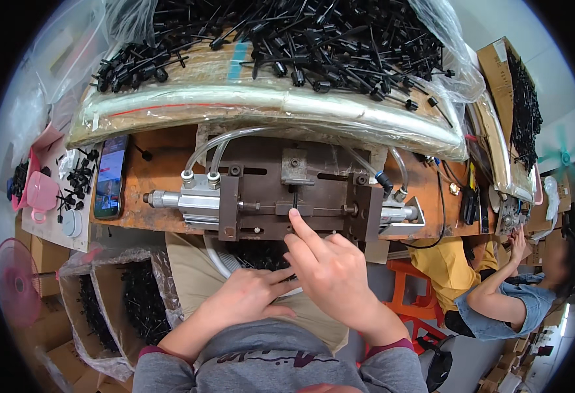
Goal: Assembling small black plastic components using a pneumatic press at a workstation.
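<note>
Fingers of my left hand are lying loosely apart above my lap, gripping nothing I can see, while their tips are partly hiding behind my right hand. That one is pointing forward, its index finger stretching out and the others curling under, so I cannot tell whether its palm is concealing anything. The index fingertip is resting at the near end of a slim black piece, which is sitting mid-fixture, between two silver cylinders and just on the near side of a grey metal block. Judging by its thinness, I am expecting it to feel very light, stiff like hard plastic, slightly slick, and prone to bending or snapping sideways; a gentle thumb-and-finger pinch along the stem is seeming best. The brown metal fixture is standing on the worn desk. Beyond it, a heap of black parts is spreading over a plastic-wrapped carton; their thicker heads are looking like surer places for taking hold than their narrow stems.
</note>
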Motion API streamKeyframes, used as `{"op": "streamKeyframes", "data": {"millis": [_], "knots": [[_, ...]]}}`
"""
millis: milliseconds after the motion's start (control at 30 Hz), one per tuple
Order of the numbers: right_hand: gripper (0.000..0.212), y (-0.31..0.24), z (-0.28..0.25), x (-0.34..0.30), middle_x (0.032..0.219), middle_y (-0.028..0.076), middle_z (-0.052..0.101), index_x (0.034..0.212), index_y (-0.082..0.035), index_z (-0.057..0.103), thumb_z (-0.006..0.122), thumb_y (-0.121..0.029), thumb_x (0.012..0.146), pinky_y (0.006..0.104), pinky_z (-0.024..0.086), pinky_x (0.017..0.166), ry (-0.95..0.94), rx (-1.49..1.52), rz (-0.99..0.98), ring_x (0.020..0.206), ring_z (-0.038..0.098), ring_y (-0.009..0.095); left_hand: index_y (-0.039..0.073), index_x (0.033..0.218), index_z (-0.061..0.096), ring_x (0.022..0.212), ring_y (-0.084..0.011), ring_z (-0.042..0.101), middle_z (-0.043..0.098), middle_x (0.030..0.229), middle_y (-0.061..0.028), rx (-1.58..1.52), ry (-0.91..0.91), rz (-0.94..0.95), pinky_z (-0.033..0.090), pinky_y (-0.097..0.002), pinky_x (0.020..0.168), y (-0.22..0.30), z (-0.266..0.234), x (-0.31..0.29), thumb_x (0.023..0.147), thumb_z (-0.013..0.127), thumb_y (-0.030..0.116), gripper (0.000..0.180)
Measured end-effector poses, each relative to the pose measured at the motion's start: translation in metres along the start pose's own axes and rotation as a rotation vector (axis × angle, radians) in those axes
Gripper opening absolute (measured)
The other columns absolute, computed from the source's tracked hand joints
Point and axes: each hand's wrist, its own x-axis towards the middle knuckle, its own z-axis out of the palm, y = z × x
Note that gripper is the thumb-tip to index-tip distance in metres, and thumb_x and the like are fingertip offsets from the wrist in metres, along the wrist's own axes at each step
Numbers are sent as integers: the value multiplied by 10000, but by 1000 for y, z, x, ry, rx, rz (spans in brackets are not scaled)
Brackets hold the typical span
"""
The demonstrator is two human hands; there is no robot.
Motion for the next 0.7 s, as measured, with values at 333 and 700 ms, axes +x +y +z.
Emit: {"op": "streamKeyframes", "data": {"millis": [333, 700], "knots": [[275, 51, -64, 146, 1002, 80, 683, 1029, -65, 652, 732, -81, 766, 356, 524, 705, 383, -230, -71, 766, 670, 264, 148, 1165, 688, 794, -205, 686, 679, 1172, -57, 29, 251, 115, 567, -321, 692, -2, 14, -5, 812, 736, 361, 415], [263, 99, -53, 224, 984, 164, 712, 985, -37, 691, 670, -74, 725, 417, 576, 751, -94, -482, 183, 914, 706, 324, 119, 1086, 713, 765, -197, 675, 694, 1107, -51, 43, 279, 128, 560, -312, 664, -7, 18, -13, 812, 741, 313, 337]]}}
